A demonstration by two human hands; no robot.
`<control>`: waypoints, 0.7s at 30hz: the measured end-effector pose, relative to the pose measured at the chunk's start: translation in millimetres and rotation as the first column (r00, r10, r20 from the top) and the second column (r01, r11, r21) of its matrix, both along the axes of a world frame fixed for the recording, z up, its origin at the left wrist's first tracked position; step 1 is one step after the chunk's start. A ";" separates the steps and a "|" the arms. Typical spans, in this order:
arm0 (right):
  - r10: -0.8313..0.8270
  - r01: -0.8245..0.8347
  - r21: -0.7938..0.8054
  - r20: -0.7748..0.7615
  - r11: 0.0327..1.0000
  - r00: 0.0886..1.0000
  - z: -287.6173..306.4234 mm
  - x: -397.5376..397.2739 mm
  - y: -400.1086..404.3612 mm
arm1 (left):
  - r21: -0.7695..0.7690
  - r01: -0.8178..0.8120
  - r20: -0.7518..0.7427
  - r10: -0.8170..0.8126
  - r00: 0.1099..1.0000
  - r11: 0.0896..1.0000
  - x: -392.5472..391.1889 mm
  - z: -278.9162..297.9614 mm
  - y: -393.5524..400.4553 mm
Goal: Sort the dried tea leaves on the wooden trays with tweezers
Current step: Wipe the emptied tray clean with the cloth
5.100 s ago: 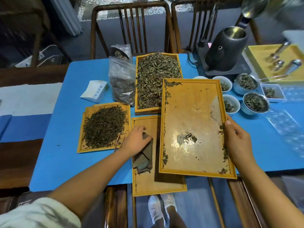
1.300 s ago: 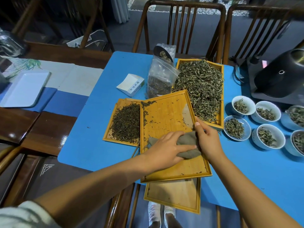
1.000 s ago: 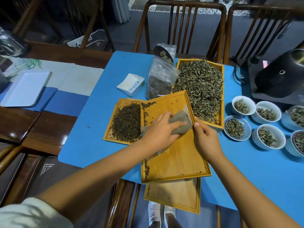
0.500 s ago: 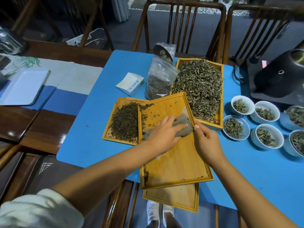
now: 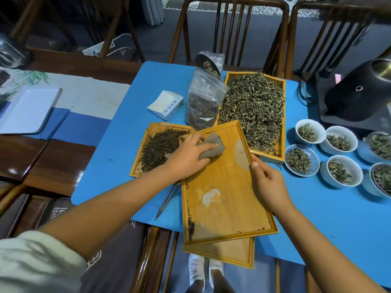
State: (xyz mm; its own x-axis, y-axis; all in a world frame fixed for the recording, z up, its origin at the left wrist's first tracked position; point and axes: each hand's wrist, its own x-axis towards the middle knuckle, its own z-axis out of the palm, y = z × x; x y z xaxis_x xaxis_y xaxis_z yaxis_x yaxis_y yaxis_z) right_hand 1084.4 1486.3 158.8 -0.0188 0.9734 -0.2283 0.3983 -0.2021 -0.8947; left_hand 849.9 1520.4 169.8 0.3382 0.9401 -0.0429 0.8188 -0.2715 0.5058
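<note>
Nearest you, at 6 o'clock, a bare wooden tray [image 5: 232, 253] overhangs the edge of the blue table [image 5: 330, 218], with a second, larger tray [image 5: 224, 210] lying on top of it and angled toward 11 o'clock; a few dark leaf scraps sit along its near left rim. Your right hand [image 5: 267, 185] grips that upper tray's right rim at 3 o'clock, thumb on the edge and fingers curled around it. The tweezers [image 5: 168, 200] lie unheld on the table just left of the tray, at 8 o'clock, their far end hidden under your left wrist. Your left hand [image 5: 187, 157] presses a grey-brown cloth [image 5: 212, 148] flat against the tray's far left corner at 11 o'clock, fingers extended over it. Beside that corner, at 10 o'clock, a smaller tray holds dark dried tea leaves [image 5: 157, 149]. Beyond, at 12 to 1 o'clock, a deep tray carries a heap of pale green leaves [image 5: 256, 106], touching the upper tray's far right corner. A clear bag of tea [image 5: 203, 102] and a small white box [image 5: 166, 104] stand farther left. White bowls of leaves [image 5: 301, 159] cluster at 2 o'clock.
</note>
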 end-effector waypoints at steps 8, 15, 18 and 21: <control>-0.008 0.007 0.028 0.015 1.000 1.000 15.3 12.2 16.5 | -0.121 0.334 0.034 -0.332 0.943 0.935 -9.3 24.8 -48.3; -0.036 0.034 0.031 0.038 0.999 0.999 24.0 16.8 22.8 | -0.031 0.549 -0.012 -0.549 0.836 0.836 -6.6 43.2 -78.5; -0.034 0.034 0.031 0.030 0.999 0.999 26.5 18.5 23.3 | -0.030 0.612 -0.088 -0.612 0.786 0.790 -12.8 46.0 -83.9; -0.020 0.019 0.035 0.039 0.999 0.999 28.1 18.7 23.5 | -0.076 0.621 -0.130 -0.626 0.769 0.780 -21.5 44.2 -82.2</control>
